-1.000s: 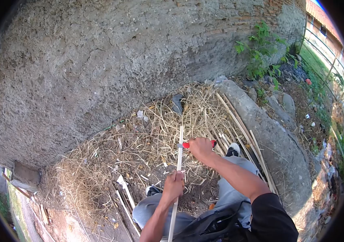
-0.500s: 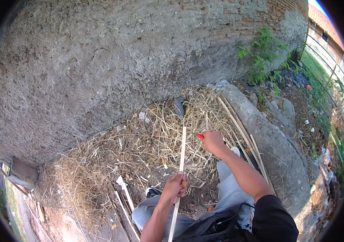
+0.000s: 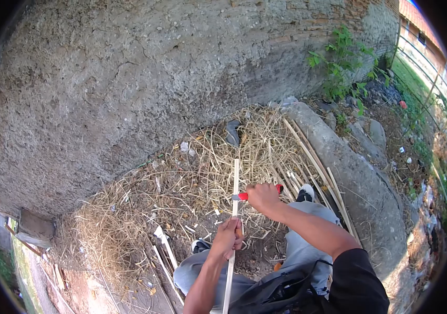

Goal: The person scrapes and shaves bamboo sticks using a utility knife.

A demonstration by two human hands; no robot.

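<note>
A long pale bamboo strip [image 3: 235, 178] points away from me, its near end running down past the lower edge of the view. My left hand [image 3: 226, 239] is closed around it about midway. A small orange-brown patch [image 3: 239, 235] shows by those fingers; I cannot make out what it is. My right hand [image 3: 264, 198] is wrapped around a red-handled knife [image 3: 243, 196]. Its short blade lies across the strip, just beyond the left hand, and appears to touch it.
Curly shavings [image 3: 108, 230] cover the ground up to the rough wall [image 3: 129, 89]. More strips [image 3: 312, 152] lie by the stone slab [image 3: 338, 162] at right, others [image 3: 167, 248] by my left leg. A dark grey scrap [image 3: 233, 132] lies near the wall.
My right hand has moved down and toward the strip, bringing the knife blade from beside it onto it. The left hand keeps its hold, and the view has shifted slightly.
</note>
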